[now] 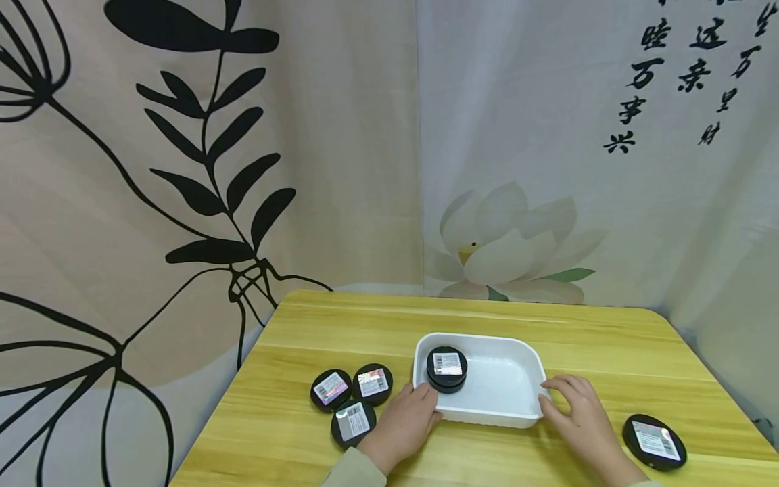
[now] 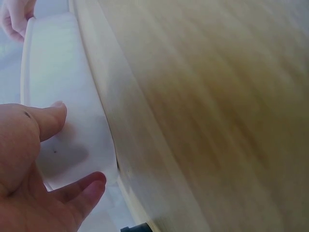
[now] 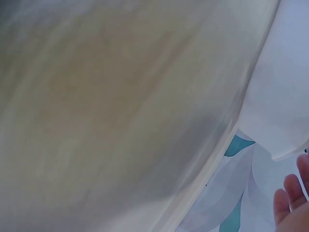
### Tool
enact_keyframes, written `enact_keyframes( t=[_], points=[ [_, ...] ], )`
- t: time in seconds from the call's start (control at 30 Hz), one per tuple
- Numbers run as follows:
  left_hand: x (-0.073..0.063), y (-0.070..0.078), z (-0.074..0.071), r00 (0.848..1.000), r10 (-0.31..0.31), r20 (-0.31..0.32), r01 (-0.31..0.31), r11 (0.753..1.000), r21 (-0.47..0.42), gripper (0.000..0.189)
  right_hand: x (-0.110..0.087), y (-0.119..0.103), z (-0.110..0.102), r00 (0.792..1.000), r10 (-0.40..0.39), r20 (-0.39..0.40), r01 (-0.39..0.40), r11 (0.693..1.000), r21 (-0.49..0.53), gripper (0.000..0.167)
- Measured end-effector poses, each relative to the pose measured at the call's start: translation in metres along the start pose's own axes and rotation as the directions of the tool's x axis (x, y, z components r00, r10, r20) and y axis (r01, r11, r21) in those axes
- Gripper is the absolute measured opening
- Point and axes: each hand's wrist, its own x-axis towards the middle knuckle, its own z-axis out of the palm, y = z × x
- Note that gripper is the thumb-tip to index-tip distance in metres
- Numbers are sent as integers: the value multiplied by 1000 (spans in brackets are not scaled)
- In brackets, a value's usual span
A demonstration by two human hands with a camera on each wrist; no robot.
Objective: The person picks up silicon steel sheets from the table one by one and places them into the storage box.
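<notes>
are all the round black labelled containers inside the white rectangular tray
No, three round black labelled containers lie on the yellow wood-grain table left of the white rectangular tray, and another lies right of it.

Cloth (image 1: 353, 169) printed with black leaves (image 1: 252, 180) and a lotus (image 1: 508, 250) hangs behind the table (image 1: 487, 461).

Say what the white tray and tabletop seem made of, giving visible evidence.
The white tray: probably plastic, softly glossy, judging by its seamless rounded corners and thin rim. The tabletop: wood or wood-look laminate, smooth; yellow grain streaks suit either.
</notes>
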Motion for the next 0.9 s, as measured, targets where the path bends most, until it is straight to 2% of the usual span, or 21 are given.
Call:
enact_keyframes(
  t=[0.5, 0.67, 0.9],
  points=[
    [-1, 1, 0, 1000, -5, -7, 5, 1000, 7, 21, -3, 1, -9, 999, 40, 21, -40, 999, 10, 20],
    [-2, 1, 0, 1000, -3, -13, 3, 1000, 7, 21, -4, 3, -13, 993, 92, 74, -92, 996, -5, 23],
    [-1, 0, 2, 1000, 5, -25, -4, 1000, 19, 21, -7, 6, -21, 972, 169, 163, -165, 986, -36, 36]
  ],
)
